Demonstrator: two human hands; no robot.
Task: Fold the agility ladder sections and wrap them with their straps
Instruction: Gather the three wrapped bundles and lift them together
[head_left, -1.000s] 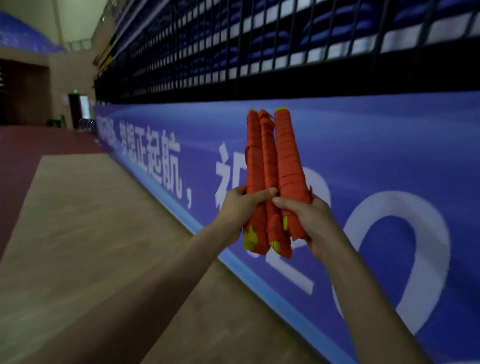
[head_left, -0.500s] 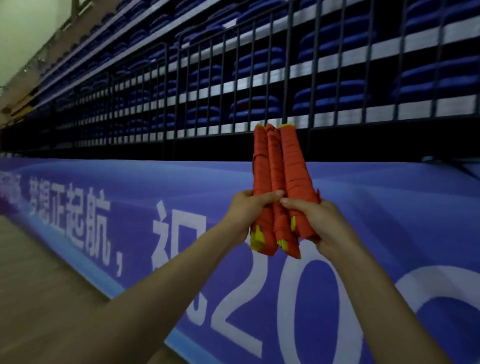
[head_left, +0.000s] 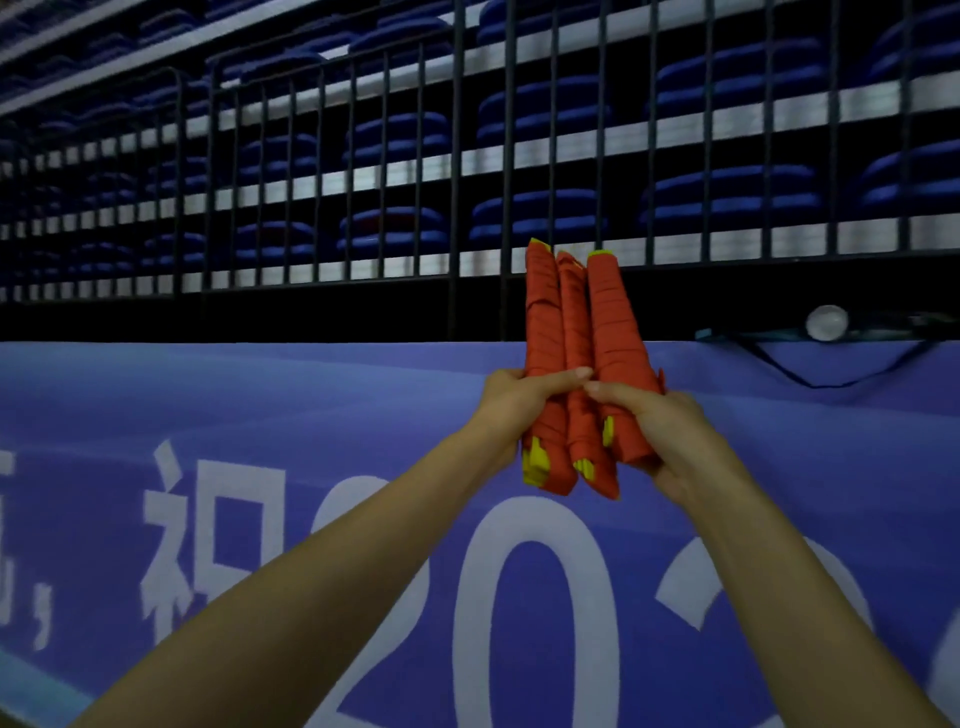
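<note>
Three orange-red, strap-wound bundles of folded agility ladder sections (head_left: 576, 322) are held in the air in front of the person, packed side by side and touching along their length. Their long axis stands nearly upright, the tops leaning slightly away to the left. Yellow plastic rung ends (head_left: 535, 460) show at the bottom, and hints of yellow show at the top.

The left hand (head_left: 514, 410) grips the left flank of the pack and the right hand (head_left: 670, 436) grips the right flank, both on the lower third. The fingers of each hand curl round the back, mostly hidden. The two thumbs cross the front and nearly meet tip to tip over the middle bundle. Both hands are thus clamped on the pack, and neither is nearer than the other.

Most of the length rises above the grip, and only the short yellow-tipped ends hang below it. Behind the pack lie a blue banner with white lettering (head_left: 260, 415), a black metal railing (head_left: 457, 156) and rows of blue folded seats (head_left: 540, 213).

Judgement: all three sections look fully wound, with no loose strap tail visible, so the task seems close to complete. Because the pack is top-heavy above the hands, any release by one hand calls for the other to take the whole width first, or the outer bundle may slide free.
</note>
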